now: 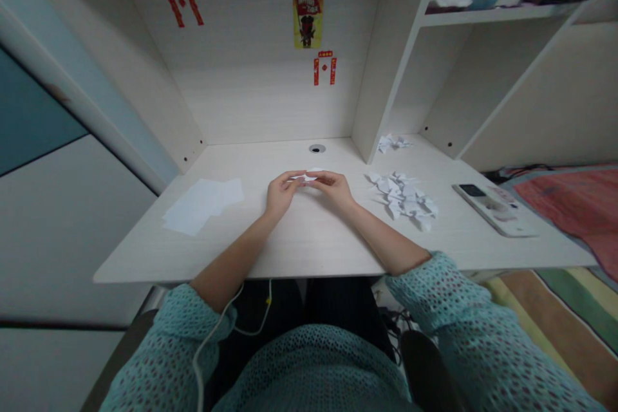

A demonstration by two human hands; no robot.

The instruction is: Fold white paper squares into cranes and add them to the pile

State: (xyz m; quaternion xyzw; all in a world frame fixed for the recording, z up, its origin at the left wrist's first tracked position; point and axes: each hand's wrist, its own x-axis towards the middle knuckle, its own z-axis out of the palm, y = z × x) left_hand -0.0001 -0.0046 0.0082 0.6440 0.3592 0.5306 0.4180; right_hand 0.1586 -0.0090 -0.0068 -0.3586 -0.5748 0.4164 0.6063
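Above the middle of the white desk, my left hand [280, 194] and my right hand [337, 187] meet at the fingertips. Pinched between them is a small piece of white paper [313, 174], mostly hidden by the fingers, so its folds cannot be made out. To the left of my hands lies a spread stack of flat white paper sheets [205, 203]. Over on the right is a heap of small folded white paper pieces [403, 196]. A few more folded pieces [393, 142] sit farther back beside the upright panel.
A phone-like white device [495, 209] lies at the desk's [299, 248] right side. An upright panel [393, 58] and shelf [497, 15] stand at the back right. A white cable [199, 360] hangs over my left sleeve. A round cable hole [317, 149] is at the rear.
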